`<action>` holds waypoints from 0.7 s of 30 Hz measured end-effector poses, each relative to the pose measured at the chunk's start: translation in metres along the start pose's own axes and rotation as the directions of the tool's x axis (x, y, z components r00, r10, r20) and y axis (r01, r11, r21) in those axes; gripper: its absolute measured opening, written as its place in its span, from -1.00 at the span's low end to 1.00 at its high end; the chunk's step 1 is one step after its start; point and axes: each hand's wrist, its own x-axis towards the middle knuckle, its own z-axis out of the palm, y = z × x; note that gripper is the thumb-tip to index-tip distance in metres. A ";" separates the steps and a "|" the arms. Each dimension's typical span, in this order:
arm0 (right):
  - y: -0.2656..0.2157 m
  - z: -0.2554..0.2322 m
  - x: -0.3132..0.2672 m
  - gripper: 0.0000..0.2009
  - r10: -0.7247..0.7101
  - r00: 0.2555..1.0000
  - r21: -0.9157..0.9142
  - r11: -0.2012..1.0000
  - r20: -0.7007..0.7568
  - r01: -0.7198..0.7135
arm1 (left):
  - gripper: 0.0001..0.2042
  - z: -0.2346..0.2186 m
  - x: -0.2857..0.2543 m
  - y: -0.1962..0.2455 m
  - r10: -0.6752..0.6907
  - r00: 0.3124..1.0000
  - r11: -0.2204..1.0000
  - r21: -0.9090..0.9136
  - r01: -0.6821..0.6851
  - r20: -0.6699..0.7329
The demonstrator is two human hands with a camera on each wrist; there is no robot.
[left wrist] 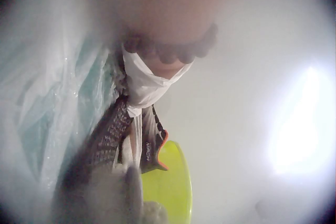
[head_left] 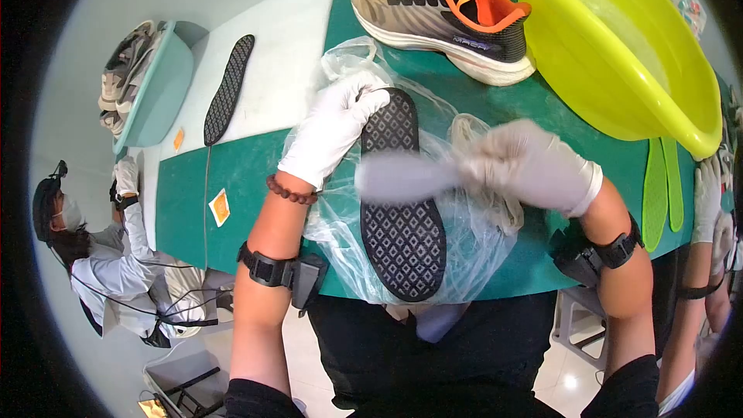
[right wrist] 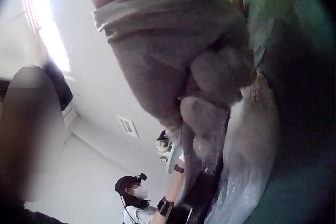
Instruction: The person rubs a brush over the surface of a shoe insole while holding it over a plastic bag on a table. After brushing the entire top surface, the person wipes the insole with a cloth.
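A black insole (head_left: 402, 251) with a diamond pattern lies lengthwise over crumpled clear plastic (head_left: 484, 259) in the head view. My gloved left hand (head_left: 333, 128) pinches its upper end, the thumb at the edge; the left wrist view shows this glove (left wrist: 147, 85) beside the dark patterned insole (left wrist: 107, 134). My gloved right hand (head_left: 534, 166) grips a pale grey, motion-blurred thing (head_left: 402, 176) that crosses the insole's middle; what it is I cannot tell. In the right wrist view, the curled fingers (right wrist: 202, 113) of that hand partly hide the grey thing.
Beyond the plastic stands a black and orange shoe (head_left: 464, 23). A yellow basin (head_left: 681, 101) is at the right, with green insoles (head_left: 656, 193) below it. Another black insole (head_left: 230, 91) and a light blue basin (head_left: 166, 85) holding shoes are at the left, near a seated person (head_left: 116, 263).
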 end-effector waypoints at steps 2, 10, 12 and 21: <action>0.002 -0.006 -0.002 -0.73 0.030 0.995 0.162 0.986 0.093 -0.045 | -0.91 -0.001 0.000 0.000 0.003 1.000 1.000 0.005 -0.003 0.006; 0.006 -0.003 0.001 -0.67 -0.040 0.999 0.070 0.997 0.011 0.039 | -0.90 0.000 0.001 -0.001 0.013 1.000 0.999 0.046 -0.012 -0.019; 0.005 -0.007 0.002 -0.68 0.051 0.999 0.184 0.982 0.006 -0.052 | -0.90 0.001 0.001 0.001 0.001 1.000 1.000 -0.001 -0.001 -0.012; 0.004 -0.007 0.001 -0.72 0.012 0.999 0.096 0.995 0.044 -0.016 | -0.92 0.005 0.002 0.000 0.040 0.997 0.999 -0.003 -0.041 -0.062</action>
